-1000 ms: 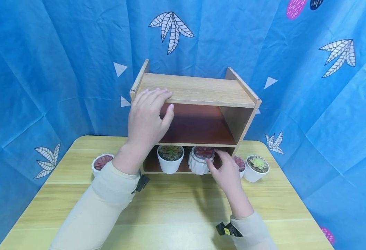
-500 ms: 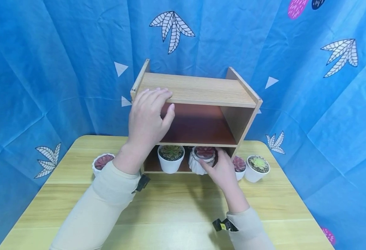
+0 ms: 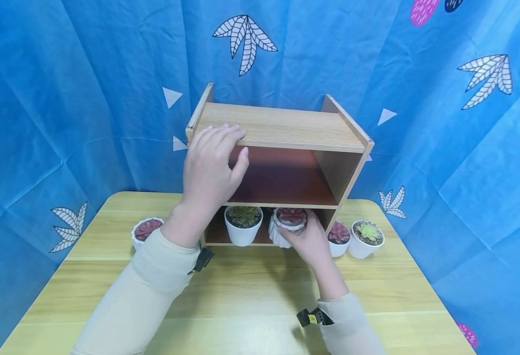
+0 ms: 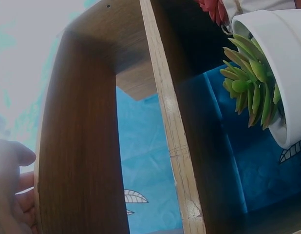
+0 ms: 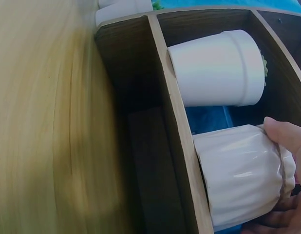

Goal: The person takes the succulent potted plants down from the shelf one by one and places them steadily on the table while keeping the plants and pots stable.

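Glossy fluted white pot (image 5: pixel 240 170), red succulent (image 3: pixel 292 216), upright in shelf unit's (image 3: pixel 282 125) lower bay. Right hand (image 3: pixel 309 242) clamped on pot; left hand (image 3: pixel 211 167) resting uncurled on unit's top front edge.

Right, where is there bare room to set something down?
Free: the top board, right of the left hand; the upper bay, between board and divider; the table between the sleeves. Crowded: the lower bay, with the smooth pot, ribbed pot and right hand; right of the shelf, two more pots.
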A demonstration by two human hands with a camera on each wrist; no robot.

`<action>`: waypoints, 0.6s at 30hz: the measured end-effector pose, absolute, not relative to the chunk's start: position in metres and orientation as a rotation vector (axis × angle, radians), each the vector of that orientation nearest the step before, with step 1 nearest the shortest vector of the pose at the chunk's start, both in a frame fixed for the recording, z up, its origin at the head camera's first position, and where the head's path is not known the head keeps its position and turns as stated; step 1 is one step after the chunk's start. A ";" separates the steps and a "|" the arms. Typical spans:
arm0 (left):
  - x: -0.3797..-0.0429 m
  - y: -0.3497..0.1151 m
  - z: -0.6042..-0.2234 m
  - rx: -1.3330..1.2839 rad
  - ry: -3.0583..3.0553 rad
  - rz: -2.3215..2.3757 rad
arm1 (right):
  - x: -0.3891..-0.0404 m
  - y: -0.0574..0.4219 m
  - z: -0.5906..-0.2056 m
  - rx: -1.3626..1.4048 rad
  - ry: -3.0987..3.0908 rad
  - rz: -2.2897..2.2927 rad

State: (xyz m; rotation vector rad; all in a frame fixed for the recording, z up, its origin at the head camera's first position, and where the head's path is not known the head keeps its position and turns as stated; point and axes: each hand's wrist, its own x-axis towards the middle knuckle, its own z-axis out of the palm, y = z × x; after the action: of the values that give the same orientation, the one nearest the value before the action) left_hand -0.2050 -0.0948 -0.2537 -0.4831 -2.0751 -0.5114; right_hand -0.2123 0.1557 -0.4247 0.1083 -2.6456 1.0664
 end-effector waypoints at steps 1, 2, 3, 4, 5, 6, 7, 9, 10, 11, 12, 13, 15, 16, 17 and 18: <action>-0.205 -0.095 -0.254 -0.483 -2.075 -0.511 | -0.213 0.155 -0.426 0.093 -2.650 1.080; -0.205 -0.095 -0.254 -0.482 -2.075 -0.511 | -0.214 0.155 -0.426 0.086 -2.652 1.095; -0.206 -0.095 -0.254 -0.482 -2.074 -0.511 | -0.215 0.155 -0.427 0.079 -2.654 1.114; -0.206 -0.095 -0.254 -0.482 -2.074 -0.511 | -0.216 0.154 -0.427 0.074 -2.653 1.130; -0.206 -0.095 -0.254 -0.481 -2.074 -0.511 | -0.216 0.154 -0.428 0.070 -2.651 1.144; -0.206 -0.095 -0.254 -0.480 -2.074 -0.510 | -0.216 0.153 -0.428 0.066 -2.649 1.159; -0.206 -0.095 -0.255 -0.480 -2.074 -0.511 | -0.217 0.153 -0.428 0.066 -2.645 1.172; -0.206 -0.094 -0.255 -0.478 -2.075 -0.510 | -0.217 0.152 -0.428 0.064 -2.637 1.198; -0.206 -0.094 -0.255 -0.478 -2.076 -0.510 | -0.218 0.151 -0.428 0.061 -2.634 1.205; -0.206 -0.094 -0.255 -0.478 -2.076 -0.509 | -0.218 0.152 -0.428 0.059 -2.634 1.209; -0.205 -0.094 -0.254 -0.479 -2.076 -0.509 | -0.219 0.152 -0.429 0.061 -2.633 1.215; -0.205 -0.094 -0.254 -0.479 -2.076 -0.509 | -0.219 0.152 -0.429 0.061 -2.631 1.219; -0.205 -0.094 -0.254 -0.479 -2.075 -0.508 | -0.219 0.152 -0.429 0.063 -2.627 1.230; -0.205 -0.094 -0.254 -0.479 -2.075 -0.508 | -0.220 0.152 -0.429 0.064 -2.625 1.234; -0.205 -0.093 -0.254 -0.478 -2.075 -0.508 | -0.220 0.152 -0.429 0.064 -2.623 1.238; -0.205 -0.093 -0.254 -0.477 -2.075 -0.508 | -0.220 0.152 -0.429 0.064 -2.619 1.243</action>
State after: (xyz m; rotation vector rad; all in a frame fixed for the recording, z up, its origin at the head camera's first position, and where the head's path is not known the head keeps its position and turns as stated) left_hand -0.2052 -0.0935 -0.2543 -0.4773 -2.0752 -0.5079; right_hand -0.2195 0.1520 -0.4288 0.0643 -2.6189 1.2427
